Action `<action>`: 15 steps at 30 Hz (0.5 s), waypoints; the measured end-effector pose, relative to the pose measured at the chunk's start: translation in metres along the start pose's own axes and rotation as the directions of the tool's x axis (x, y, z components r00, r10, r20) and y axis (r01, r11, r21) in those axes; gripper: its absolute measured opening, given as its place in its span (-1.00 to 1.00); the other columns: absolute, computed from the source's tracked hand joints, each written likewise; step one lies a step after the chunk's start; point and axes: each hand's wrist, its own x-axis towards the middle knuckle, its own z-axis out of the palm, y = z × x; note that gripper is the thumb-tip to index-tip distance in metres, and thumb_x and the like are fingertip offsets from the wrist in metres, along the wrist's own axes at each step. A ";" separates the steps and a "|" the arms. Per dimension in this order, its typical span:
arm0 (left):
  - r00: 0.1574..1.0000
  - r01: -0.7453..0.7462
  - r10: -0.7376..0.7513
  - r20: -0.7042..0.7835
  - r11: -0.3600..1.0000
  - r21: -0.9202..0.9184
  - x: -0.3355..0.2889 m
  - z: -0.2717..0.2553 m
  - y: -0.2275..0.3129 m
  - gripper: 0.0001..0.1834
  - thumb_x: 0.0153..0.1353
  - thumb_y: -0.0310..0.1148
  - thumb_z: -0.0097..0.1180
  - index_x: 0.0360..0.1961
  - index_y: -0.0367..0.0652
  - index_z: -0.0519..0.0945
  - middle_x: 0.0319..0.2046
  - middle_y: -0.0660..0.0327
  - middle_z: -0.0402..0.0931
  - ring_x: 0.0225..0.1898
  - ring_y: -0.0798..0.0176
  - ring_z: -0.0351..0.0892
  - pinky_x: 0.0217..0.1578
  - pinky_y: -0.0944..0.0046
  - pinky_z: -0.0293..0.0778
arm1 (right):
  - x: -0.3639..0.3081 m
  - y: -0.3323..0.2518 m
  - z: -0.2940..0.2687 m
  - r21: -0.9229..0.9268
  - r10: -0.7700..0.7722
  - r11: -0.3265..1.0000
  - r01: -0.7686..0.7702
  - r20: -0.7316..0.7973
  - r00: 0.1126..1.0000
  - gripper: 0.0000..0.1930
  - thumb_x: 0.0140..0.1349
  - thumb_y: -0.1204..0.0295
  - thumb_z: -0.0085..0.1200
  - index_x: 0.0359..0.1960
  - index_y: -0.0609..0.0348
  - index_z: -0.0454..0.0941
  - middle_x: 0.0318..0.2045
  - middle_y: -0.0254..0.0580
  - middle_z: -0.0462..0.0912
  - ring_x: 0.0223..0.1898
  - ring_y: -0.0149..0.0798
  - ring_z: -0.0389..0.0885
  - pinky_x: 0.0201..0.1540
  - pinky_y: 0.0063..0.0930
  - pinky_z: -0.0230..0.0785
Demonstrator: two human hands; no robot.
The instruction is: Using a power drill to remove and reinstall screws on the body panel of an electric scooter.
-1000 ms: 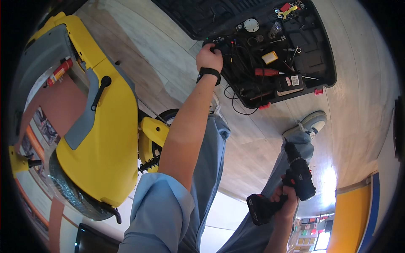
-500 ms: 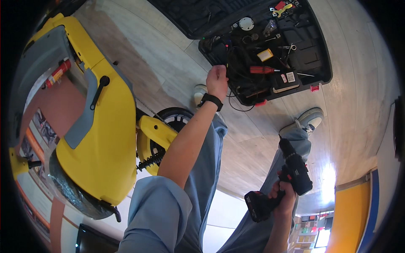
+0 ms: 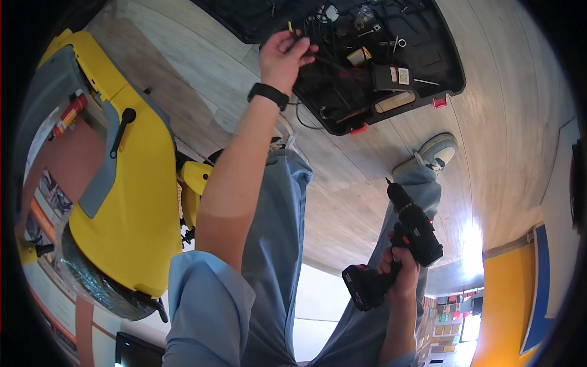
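Dark cables (image 3: 321, 29) are being pinched between the fingers of the left hand (image 3: 282, 61), at the left edge of the black toolbox (image 3: 443, 55). A black cordless drill (image 3: 418, 232) is being grasped by its handle in the right hand (image 3: 402, 272), above the right trouser leg (image 3: 361, 324).

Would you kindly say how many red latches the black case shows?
2: one red latch at left on the near edge of the black case, another farther right along that edge. More may be hidden, as the picture cuts off the case.
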 end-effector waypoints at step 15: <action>0.999 0.013 0.034 -0.041 0.585 0.811 -0.047 -0.063 -0.077 -0.65 0.19 -0.48 0.09 0.01 -0.29 0.40 -0.31 0.24 0.55 -0.25 0.40 0.52 -0.20 0.38 0.45 | -0.001 -0.001 -0.014 -0.009 -0.022 1.000 0.022 -0.016 1.000 -0.61 -0.01 0.45 -0.06 -0.09 0.29 0.42 -0.65 -0.28 0.36 -0.71 -0.43 0.31 -0.60 -0.52 0.27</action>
